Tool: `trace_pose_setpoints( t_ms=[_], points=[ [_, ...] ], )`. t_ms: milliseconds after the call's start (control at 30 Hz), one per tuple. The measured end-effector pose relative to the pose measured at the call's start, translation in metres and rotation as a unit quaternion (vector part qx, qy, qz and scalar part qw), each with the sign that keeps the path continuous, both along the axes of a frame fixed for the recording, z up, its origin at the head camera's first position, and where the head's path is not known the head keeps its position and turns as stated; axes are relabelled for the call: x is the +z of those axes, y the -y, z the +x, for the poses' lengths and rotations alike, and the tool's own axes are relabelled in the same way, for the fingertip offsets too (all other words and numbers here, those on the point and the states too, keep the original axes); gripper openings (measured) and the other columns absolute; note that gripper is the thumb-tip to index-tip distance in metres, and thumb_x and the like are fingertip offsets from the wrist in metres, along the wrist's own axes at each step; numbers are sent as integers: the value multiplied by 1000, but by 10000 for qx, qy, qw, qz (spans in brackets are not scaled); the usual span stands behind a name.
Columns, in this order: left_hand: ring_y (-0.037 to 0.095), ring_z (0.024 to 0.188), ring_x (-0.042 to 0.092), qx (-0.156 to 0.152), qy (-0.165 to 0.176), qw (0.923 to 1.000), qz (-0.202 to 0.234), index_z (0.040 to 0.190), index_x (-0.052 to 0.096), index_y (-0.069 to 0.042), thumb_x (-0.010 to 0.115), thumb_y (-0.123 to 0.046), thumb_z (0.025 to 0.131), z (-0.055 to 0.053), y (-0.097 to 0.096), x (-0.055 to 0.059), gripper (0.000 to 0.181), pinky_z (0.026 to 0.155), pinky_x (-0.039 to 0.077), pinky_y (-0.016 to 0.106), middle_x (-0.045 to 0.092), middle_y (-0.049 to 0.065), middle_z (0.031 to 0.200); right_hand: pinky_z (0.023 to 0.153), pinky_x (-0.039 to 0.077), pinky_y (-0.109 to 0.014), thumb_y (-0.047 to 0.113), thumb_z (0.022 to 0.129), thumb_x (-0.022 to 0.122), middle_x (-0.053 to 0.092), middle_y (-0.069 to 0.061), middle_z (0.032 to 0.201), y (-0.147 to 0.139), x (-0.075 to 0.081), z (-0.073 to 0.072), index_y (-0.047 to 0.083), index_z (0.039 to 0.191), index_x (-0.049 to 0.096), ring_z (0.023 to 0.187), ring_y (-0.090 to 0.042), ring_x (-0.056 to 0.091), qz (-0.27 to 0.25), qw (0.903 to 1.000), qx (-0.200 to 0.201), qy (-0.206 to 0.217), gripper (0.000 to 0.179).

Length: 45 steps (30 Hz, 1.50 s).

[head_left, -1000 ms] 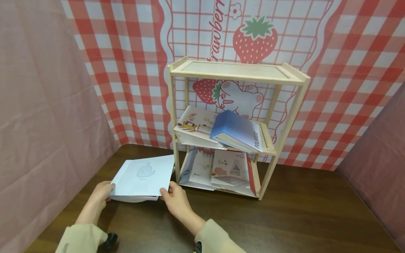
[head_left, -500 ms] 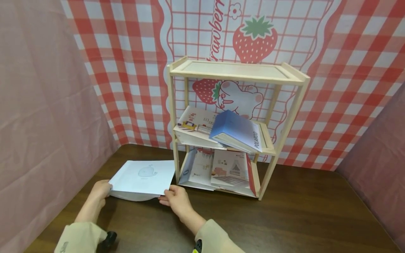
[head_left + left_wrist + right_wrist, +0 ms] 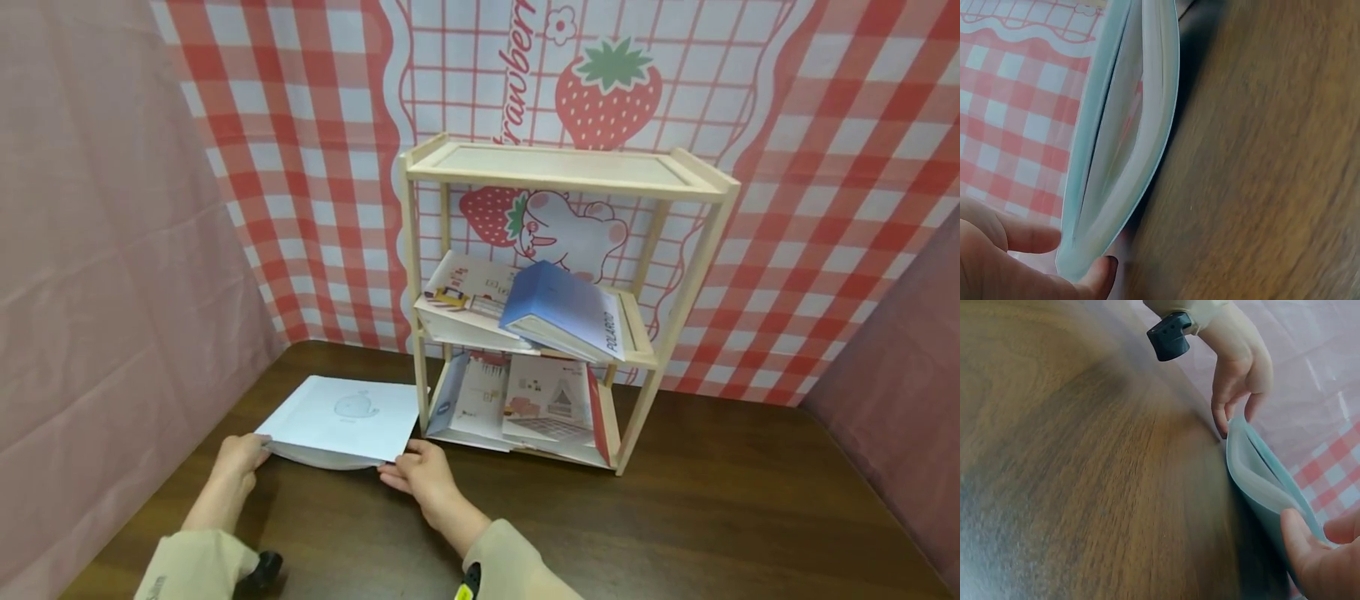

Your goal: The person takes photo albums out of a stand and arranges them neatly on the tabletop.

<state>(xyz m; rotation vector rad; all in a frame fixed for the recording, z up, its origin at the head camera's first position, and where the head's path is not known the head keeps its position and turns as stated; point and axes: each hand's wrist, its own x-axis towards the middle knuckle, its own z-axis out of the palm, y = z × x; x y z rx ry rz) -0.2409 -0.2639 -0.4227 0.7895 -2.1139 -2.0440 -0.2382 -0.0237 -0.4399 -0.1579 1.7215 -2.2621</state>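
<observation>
Head view has the left hand (image 3: pixel 238 460) pinching the near left corner of a pale book (image 3: pixel 330 429) and the right hand (image 3: pixel 427 479) pinching its near right corner, toward the left of the table (image 3: pixel 675 508), just left of the wooden shelf (image 3: pixel 555 168). Its pages (image 3: pixel 1157 106) bow downward; whether its underside touches the table is hard to tell.

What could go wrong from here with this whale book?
The book gapes between left hand and right hand; its pages might crease. Its far right corner looks near the shelf post and could bump it. The blue album seems to overhang the middle shelf; a bump might dislodge it.
</observation>
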Motion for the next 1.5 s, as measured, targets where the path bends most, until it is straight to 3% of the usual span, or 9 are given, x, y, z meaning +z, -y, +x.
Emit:
trace_pose_setpoints(
  t_ms=[67,167,333,433,700,1000,1167,1300,1500],
  points=[
    [12,81,46,35,-66,9997,240,126,1,20,39,1,79,0,-2,1,63,73,42,16,10,30,131,70,48,-32,-10,80,36,54,-29,96,0,0,-1,-20,119,23,84,-33,58,-54,9999,-95,104,43],
    [1,63,42,169,-108,9991,366,126,3,19,40,2,78,1,-4,2,63,64,43,13,17,29,125,72,48,-33,-9,81,33,53,-28,98,0,0,-2,-21,119,23,85,-32,58,-103,9997,-105,183,41],
    [16,77,39,219,-102,9964,815,127,2,17,38,4,78,2,-9,4,62,73,47,24,25,21,107,74,47,-32,-7,85,30,54,-26,96,-1,0,-3,-20,110,38,86,-31,57,58,10000,30,-7,29],
    [22,84,34,200,-117,9941,1063,129,-6,13,36,5,79,3,-12,5,66,78,45,31,22,22,111,73,47,-32,-6,86,29,55,-25,95,-1,-1,-3,-19,107,41,86,-32,57,239,9996,54,-107,28],
    [22,85,32,566,-269,9923,1067,129,-3,14,37,6,77,2,-16,2,66,73,47,27,25,20,106,73,48,-33,-6,83,32,55,-26,96,-3,-4,0,-21,110,36,86,-31,57,519,9986,-37,-13,32],
    [25,97,35,1094,-235,9878,1080,128,-1,11,41,3,77,1,-23,6,67,77,45,26,20,25,120,80,44,-37,-5,78,36,50,-25,101,-5,-1,5,-17,121,26,89,-28,54,432,9990,48,-51,46],
    [26,102,34,1063,-328,9879,1081,128,1,11,40,2,78,-1,-27,4,64,81,43,26,14,25,128,82,43,-37,-4,76,37,50,-21,97,-2,0,4,-16,122,26,86,-24,52,287,9994,-115,-124,48],
    [30,110,30,887,-543,9883,1112,128,2,14,38,1,79,-3,-29,3,62,86,40,27,12,26,130,87,39,-40,-2,80,36,46,-24,106,-1,-2,0,-18,121,26,96,-27,49,58,9999,-88,-47,45],
    [29,116,24,751,-862,9846,1322,129,-3,14,38,0,81,-11,-28,-8,65,93,33,33,6,26,133,93,32,-42,-1,83,36,24,-34,127,-2,-4,-5,-18,126,13,114,-38,34,-577,9978,-155,298,52]
  ],
)
